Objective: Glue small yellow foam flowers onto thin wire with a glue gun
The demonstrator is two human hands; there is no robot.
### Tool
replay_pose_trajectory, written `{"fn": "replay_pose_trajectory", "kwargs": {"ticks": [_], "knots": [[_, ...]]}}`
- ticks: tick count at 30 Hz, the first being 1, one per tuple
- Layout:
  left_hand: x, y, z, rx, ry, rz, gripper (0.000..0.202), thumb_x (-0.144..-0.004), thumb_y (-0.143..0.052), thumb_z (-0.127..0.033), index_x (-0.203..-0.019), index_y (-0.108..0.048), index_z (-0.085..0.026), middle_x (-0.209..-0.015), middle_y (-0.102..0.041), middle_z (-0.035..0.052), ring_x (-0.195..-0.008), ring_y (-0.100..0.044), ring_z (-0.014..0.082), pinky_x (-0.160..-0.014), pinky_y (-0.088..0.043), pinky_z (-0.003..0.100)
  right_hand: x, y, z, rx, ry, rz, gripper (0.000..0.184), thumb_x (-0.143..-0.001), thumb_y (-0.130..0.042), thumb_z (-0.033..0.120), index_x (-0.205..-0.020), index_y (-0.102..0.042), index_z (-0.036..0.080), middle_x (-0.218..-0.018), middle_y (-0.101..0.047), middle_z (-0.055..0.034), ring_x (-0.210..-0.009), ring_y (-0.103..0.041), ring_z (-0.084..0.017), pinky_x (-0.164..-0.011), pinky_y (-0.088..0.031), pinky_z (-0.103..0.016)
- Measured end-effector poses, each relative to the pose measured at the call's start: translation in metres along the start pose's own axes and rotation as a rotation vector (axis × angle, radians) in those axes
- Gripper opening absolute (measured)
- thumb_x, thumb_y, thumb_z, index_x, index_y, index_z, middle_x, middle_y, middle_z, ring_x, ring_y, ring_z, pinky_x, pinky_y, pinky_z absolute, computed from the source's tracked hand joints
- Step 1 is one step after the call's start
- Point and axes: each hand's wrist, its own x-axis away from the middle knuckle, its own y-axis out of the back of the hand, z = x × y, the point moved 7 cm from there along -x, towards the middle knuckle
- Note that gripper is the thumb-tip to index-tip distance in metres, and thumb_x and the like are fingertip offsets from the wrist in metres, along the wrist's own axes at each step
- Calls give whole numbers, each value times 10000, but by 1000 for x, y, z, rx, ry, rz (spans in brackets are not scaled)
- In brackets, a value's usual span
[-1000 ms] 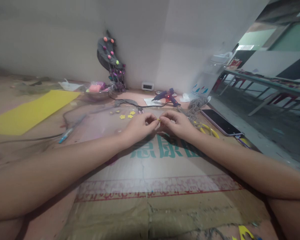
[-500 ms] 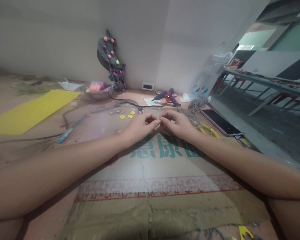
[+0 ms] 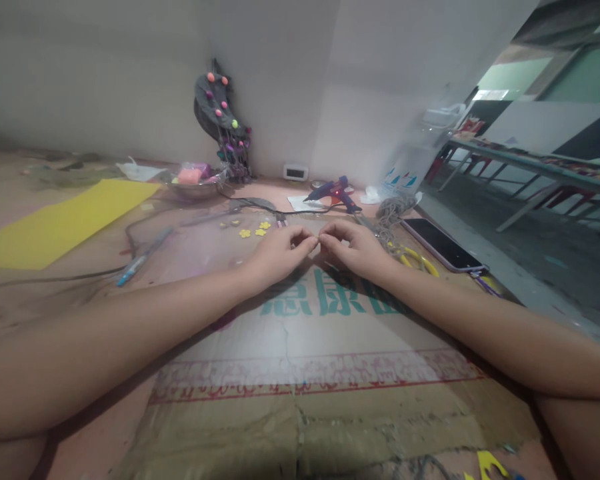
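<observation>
My left hand (image 3: 279,255) and my right hand (image 3: 356,249) meet fingertip to fingertip above a flattened cardboard sheet (image 3: 305,347) with green printed characters. Both pinch one tiny yellowish piece (image 3: 319,238) between thumbs and forefingers; it is almost hidden by the fingers. Both forearms stretch across the cardboard. A few small yellow flower cut-outs (image 3: 254,231) lie just beyond my left hand.
A blue glue gun (image 3: 333,192) rests near the wall. A phone (image 3: 442,245), yellow-handled scissors (image 3: 417,259) and a bundle of grey twine (image 3: 393,210) lie right of my right hand. A yellow sheet (image 3: 60,223), a blue pen (image 3: 133,267) and a dark beaded ornament (image 3: 222,120) are to the left.
The hands stay nearly still. The yellow piece showed between the fingertips a second ago and is now more covered as the pinch tightened.
</observation>
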Motion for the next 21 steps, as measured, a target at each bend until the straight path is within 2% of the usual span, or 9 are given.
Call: {"fn": "replay_pose_trajectory", "kwargs": {"ticks": [6, 16, 21], "knots": [[1, 1, -4, -11, -12, 1, 220, -891, -470, -321, -758, -587, -190, -791, -663, 18, -752, -570, 169, -697, -416, 293, 0, -2, 1, -16, -13, 33, 181, -884, -525, 331, -823, -615, 186, -705, -667, -6, -626, -579, -138, -575, -412, -247], [-1, -1, -1, -49, -13, 17, 285, -922, -433, -354, -730, -572, -195, -726, -624, 12, -719, -554, 171, -667, -395, 302, 0, -1, 2, -21, -6, 26, 182, -884, -520, 327, -821, -615, 185, -712, -671, -11, -643, -579, -142, -593, -414, -254], [0, -1, -2, -21, 6, 17, 233, -897, -482, -337, -757, -596, -190, -780, -657, 20, -748, -569, 172, -700, -413, 308, 0, -1, 2, -23, -6, 24, 180, -885, -515, 322, -818, -610, 185, -714, -669, -13, -654, -586, -148, -604, -421, -259]]}}
